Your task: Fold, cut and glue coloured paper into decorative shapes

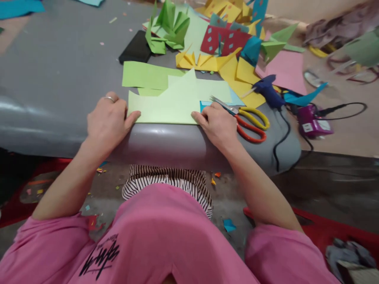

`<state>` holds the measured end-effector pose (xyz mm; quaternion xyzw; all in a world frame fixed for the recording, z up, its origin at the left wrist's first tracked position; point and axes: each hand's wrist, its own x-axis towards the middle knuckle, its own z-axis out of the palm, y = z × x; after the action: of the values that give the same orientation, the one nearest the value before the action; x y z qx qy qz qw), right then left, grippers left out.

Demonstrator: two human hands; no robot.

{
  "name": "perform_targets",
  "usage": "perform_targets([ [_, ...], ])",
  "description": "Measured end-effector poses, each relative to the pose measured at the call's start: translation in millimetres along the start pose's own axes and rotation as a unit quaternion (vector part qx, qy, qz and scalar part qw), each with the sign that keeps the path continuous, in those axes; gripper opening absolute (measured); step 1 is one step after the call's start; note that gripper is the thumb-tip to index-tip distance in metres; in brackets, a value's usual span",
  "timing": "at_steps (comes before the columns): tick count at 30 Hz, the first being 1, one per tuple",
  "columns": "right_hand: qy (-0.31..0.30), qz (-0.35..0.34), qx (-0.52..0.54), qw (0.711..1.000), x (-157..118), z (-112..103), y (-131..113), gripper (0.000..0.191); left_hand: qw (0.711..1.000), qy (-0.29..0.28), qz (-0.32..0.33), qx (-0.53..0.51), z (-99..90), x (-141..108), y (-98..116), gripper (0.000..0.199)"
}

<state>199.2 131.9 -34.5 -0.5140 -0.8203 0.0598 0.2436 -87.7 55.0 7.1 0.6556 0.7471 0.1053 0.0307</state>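
A pale green sheet of paper (pixel 166 106) lies at the table's front edge, with a straight fold-like edge toward me. My left hand (pixel 108 116) pinches its left end between thumb and curled fingers, a ring on one finger. At the right end, my right hand (pixel 217 122) holds the paper the same way, thumb on top. Scissors (pixel 248 120) with one yellow and one red handle lie beside my right hand, their blades partly behind it. Brighter green paper (pixel 148 75) sits just beyond the sheet.
A blue glue gun (pixel 269 90) with a cord lies to the right, near a purple box (pixel 315 120). Behind are a black flat object (pixel 136 47), green folded paper (pixel 170 27), a yellow paper strip (pixel 204 61) and a red dotted piece (pixel 225 41). Paper scraps litter the floor.
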Motion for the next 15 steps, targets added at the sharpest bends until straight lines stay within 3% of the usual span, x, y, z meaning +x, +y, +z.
perform_targets([
  [2,-0.007,0.008,-0.009,1.0,1.2,-2.4,-3.3,0.045,0.997,0.057,0.043,-0.029,7.8,2.9,-6.2,0.033],
  [4,-0.038,0.041,-0.045,0.997,2.9,-7.2,-10.9,0.046,0.987,0.084,0.135,-0.035,13.2,8.0,-12.4,0.042],
  [9,-0.122,0.109,-0.14,0.976,6.5,-19.8,-33.1,0.042,0.921,0.011,0.385,0.05,11.1,22.7,-16.2,0.06],
  [11,-0.134,0.116,-0.151,0.973,7.2,-22.0,-37.2,0.042,0.901,-0.015,0.427,0.079,8.5,26.4,-14.3,0.061],
  [15,-0.136,0.116,-0.156,0.971,7.5,-24.0,-39.7,0.042,0.888,-0.029,0.443,0.121,7.3,29.1,-11.0,0.061],
])
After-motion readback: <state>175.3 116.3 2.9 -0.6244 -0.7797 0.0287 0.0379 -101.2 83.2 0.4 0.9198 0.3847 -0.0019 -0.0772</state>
